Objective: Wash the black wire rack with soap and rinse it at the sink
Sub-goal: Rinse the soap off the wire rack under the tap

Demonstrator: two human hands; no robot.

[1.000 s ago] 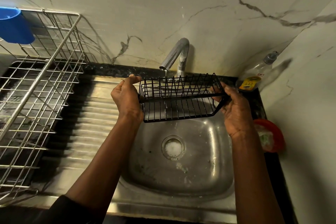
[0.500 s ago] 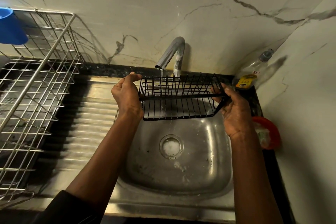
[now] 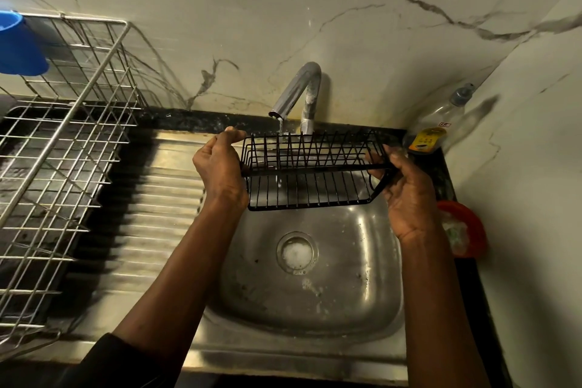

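Observation:
I hold the black wire rack [image 3: 310, 181] level above the steel sink [image 3: 356, 293], right under the chrome tap [image 3: 297, 90]. A thin stream of water falls from the spout onto the rack's left part. My left hand [image 3: 220, 167] grips the rack's left end, thumb over the top rim. My right hand [image 3: 406, 192] grips its right end. Foam sits in the drain [image 3: 296, 253].
A clear soap bottle with a yellow label [image 3: 431, 132] leans in the back right corner. A red dish holding a scrubber [image 3: 461, 228] lies on the right counter. A large silver wire drying rack [image 3: 59, 148] with a blue cup [image 3: 17, 44] stands left of the ribbed drainboard [image 3: 157, 214].
The rack and both hands have stayed under the running tap, almost unmoved. The view has shifted slightly.

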